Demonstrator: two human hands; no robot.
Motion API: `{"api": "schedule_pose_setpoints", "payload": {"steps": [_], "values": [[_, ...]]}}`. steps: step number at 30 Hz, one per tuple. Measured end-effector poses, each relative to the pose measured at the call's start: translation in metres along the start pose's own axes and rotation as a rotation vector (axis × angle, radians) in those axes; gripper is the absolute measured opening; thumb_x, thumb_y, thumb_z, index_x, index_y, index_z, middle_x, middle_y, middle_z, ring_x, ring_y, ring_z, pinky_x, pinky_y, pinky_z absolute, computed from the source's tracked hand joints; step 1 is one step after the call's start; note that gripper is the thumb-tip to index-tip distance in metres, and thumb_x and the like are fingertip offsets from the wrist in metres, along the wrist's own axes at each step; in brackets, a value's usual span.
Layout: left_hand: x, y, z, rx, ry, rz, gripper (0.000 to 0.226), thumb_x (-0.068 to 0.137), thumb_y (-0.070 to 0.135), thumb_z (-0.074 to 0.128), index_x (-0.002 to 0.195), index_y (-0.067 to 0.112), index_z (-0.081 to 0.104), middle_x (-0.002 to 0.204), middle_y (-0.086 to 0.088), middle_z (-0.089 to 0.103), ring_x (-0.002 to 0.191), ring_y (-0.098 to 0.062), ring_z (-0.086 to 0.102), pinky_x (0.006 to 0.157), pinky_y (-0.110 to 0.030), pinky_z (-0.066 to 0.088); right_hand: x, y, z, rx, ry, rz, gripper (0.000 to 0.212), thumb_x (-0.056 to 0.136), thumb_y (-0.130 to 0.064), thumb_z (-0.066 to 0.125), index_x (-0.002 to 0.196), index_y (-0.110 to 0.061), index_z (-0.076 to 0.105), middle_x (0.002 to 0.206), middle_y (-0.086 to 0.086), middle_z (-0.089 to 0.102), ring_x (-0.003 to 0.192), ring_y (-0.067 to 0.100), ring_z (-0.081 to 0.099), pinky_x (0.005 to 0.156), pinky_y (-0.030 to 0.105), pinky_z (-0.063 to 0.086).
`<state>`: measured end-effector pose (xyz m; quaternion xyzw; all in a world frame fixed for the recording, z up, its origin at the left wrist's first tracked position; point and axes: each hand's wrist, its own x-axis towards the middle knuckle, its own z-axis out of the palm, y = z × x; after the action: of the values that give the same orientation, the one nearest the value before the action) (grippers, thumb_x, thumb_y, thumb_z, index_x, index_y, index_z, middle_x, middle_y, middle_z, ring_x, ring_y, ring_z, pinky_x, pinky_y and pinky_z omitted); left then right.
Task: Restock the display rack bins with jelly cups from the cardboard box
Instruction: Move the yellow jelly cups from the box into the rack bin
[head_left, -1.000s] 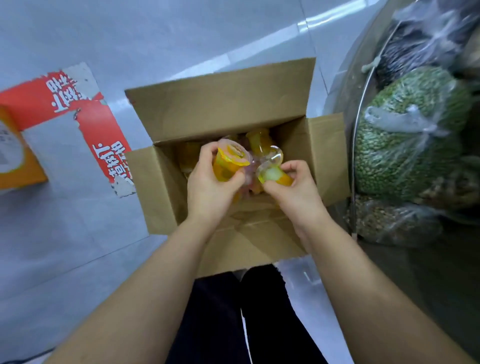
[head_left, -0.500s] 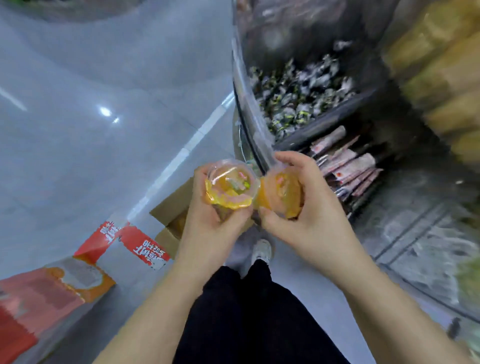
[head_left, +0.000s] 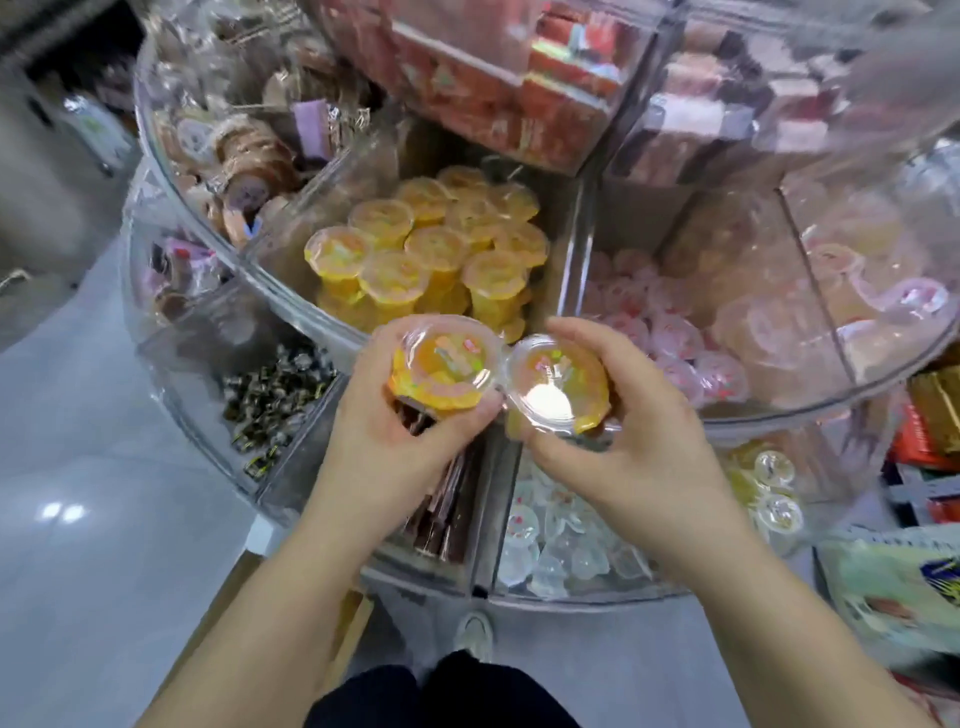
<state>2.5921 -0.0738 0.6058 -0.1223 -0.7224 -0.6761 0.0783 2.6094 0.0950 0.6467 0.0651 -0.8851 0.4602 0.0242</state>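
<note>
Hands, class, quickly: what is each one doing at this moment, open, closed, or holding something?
Left hand: closed around a yellow jelly cup.
Right hand: closed around a second jelly cup.

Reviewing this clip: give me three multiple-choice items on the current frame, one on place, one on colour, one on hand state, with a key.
1. Where is the bin of yellow cups relative to the hands?
A. Just beyond them
B. Behind the person
C. On the floor

2. What colour is the jelly in the held cups?
A. Green
B. Yellow-orange
C. Blue

3. What are the hands doing?
A. Both hang empty
B. Only the right holds a cup
C. Each holds a cup

Key: 1 A, the bin sits directly past the fingers. 2 B, the left cup and right cup both show yellow-orange jelly. 3 C, the left hand and right hand each curl round a cup.
</note>
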Motion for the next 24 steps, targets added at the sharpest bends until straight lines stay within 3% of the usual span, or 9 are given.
{"api": "schedule_pose_setpoints", "payload": {"steps": [4, 7, 9, 11, 13, 16, 20, 24], "values": [[0.037, 0.002, -0.002, 0.195, 0.025, 0.065, 0.040, 0.073, 0.033, 0.072, 0.106, 0.044, 0.053, 0.107, 0.024, 0.060, 0.105, 0.001, 0.056, 0.090, -0.012, 0.040, 0.032, 0.003, -0.009, -0.089, 0.020, -0.018, 0.063, 0.073, -0.024, 0.072, 0.128, -0.036, 0.045, 0.123, -0.022, 0.050, 0.106, -0.022, 0.041, 0.086, -0.004, 0.030], [0.060, -0.002, -0.017, 0.305, 0.005, 0.019, 0.058, 0.068, 0.037, 0.074, 0.117, 0.042, 0.043, 0.108, 0.037, 0.051, 0.102, 0.009, 0.053, 0.085, -0.008, 0.041, 0.054, 0.002, 0.002, -0.151, 0.014, -0.009, 0.062, 0.072, -0.022, 0.073, 0.128, -0.029, 0.047, 0.122, -0.016, 0.051, 0.099, -0.018, 0.040, 0.082, -0.008, 0.026], [0.075, -0.009, -0.028, 0.424, -0.086, 0.036, 0.061, 0.069, 0.033, 0.076, 0.122, 0.036, 0.045, 0.109, 0.039, 0.050, 0.104, 0.014, 0.050, 0.087, -0.004, 0.037, 0.064, 0.002, 0.011, -0.207, 0.012, 0.004, 0.061, 0.072, -0.024, 0.072, 0.127, -0.029, 0.046, 0.119, -0.015, 0.050, 0.098, -0.012, 0.039, 0.082, -0.003, 0.030], [0.090, -0.017, -0.038, 0.531, -0.217, 0.068, 0.059, 0.068, 0.029, 0.081, 0.119, 0.025, 0.052, 0.109, 0.029, 0.054, 0.104, 0.011, 0.051, 0.088, -0.003, 0.035, 0.071, 0.003, 0.020, -0.290, 0.035, 0.035, 0.058, 0.073, -0.027, 0.070, 0.125, -0.030, 0.044, 0.113, -0.015, 0.046, 0.093, -0.005, 0.041, 0.071, 0.007, 0.038], [0.103, -0.023, -0.045, 0.631, -0.345, 0.114, 0.058, 0.065, 0.033, 0.082, 0.114, 0.018, 0.054, 0.105, 0.019, 0.056, 0.101, -0.003, 0.054, 0.087, -0.014, 0.040, 0.074, 0.004, 0.029, -0.364, 0.057, 0.063, 0.055, 0.072, -0.028, 0.070, 0.121, -0.028, 0.045, 0.109, -0.012, 0.046, 0.090, 0.003, 0.044, 0.065, 0.018, 0.039], [0.120, -0.033, -0.052, 0.810, -0.484, 0.238, 0.062, 0.058, 0.049, 0.082, 0.105, 0.016, 0.057, 0.097, 0.016, 0.049, 0.093, -0.017, 0.050, 0.077, -0.036, 0.038, 0.079, 0.005, 0.038, -0.556, 0.062, 0.073, 0.050, 0.067, -0.026, 0.071, 0.113, -0.020, 0.053, 0.099, -0.003, 0.055, 0.089, 0.016, 0.046, 0.070, 0.029, 0.040], [0.135, -0.039, -0.054, 0.874, -0.601, 0.330, 0.068, 0.053, 0.061, 0.077, 0.106, 0.022, 0.058, 0.097, 0.015, 0.049, 0.090, -0.011, 0.033, 0.072, -0.030, 0.020, 0.081, 0.007, 0.041, -0.764, 0.089, 0.091, 0.046, 0.062, -0.029, 0.075, 0.103, -0.012, 0.062, 0.085, 0.002, 0.061, 0.081, 0.026, 0.047, 0.071, 0.032, 0.027], [0.144, -0.044, -0.050, 1.005, -0.718, 0.458, 0.070, 0.061, 0.068, 0.062, 0.112, 0.020, 0.060, 0.102, -0.001, 0.058, 0.095, -0.024, 0.047, 0.072, -0.029, 0.013, 0.081, 0.007, 0.045, -0.834, 0.152, 0.092, 0.035, 0.070, -0.034, 0.062, 0.097, -0.013, 0.062, 0.083, 0.002, 0.059, 0.079, 0.026, 0.045, 0.069, 0.033, 0.025]]}}
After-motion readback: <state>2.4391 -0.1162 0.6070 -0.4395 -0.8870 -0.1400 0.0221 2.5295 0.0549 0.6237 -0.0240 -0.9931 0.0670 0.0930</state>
